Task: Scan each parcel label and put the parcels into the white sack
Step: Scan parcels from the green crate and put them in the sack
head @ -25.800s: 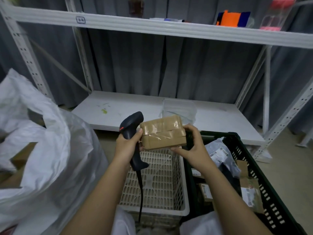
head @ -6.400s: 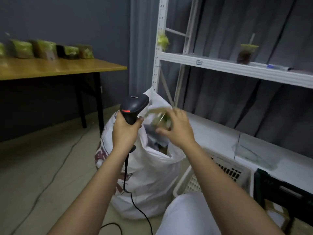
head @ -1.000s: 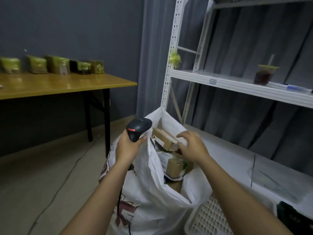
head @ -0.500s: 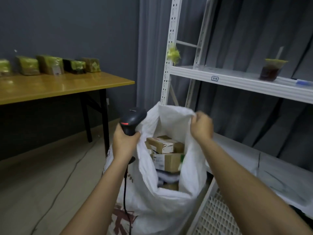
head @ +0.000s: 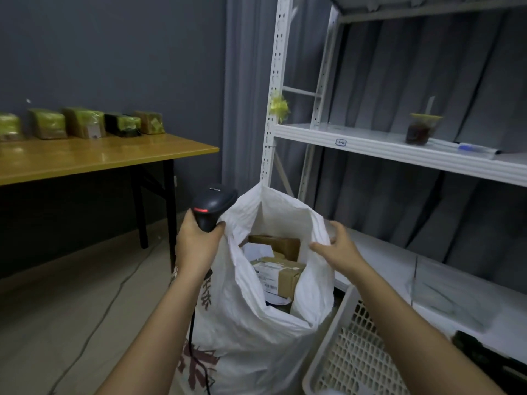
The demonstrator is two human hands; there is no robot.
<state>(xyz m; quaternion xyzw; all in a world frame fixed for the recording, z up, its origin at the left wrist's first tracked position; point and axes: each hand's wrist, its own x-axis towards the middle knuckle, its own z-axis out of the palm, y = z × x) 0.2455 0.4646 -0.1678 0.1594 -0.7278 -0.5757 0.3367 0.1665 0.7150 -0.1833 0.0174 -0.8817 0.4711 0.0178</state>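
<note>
The white sack (head: pixel 256 332) stands open on the floor in front of me, its mouth wide. Inside lie several cardboard parcels; the top one (head: pixel 281 276) shows a white label. My left hand (head: pixel 196 246) grips the black barcode scanner (head: pixel 212 205), whose red light glows, right beside the sack's left rim. My right hand (head: pixel 339 248) hovers at the sack's right rim with its fingers spread, holding nothing.
A white plastic basket (head: pixel 350 357) stands at the lower right against the sack. White metal shelving (head: pixel 399 152) carries a drink cup (head: pixel 420 131). A wooden table (head: pixel 94 158) with wrapped parcels (head: pixel 82 125) stands to the left. The scanner's cable (head: pixel 94 326) trails across the floor.
My right hand has let go of the sack's rim and now hovers open beside it. The sack's mouth has sagged a little. My left hand still holds the scanner.
</note>
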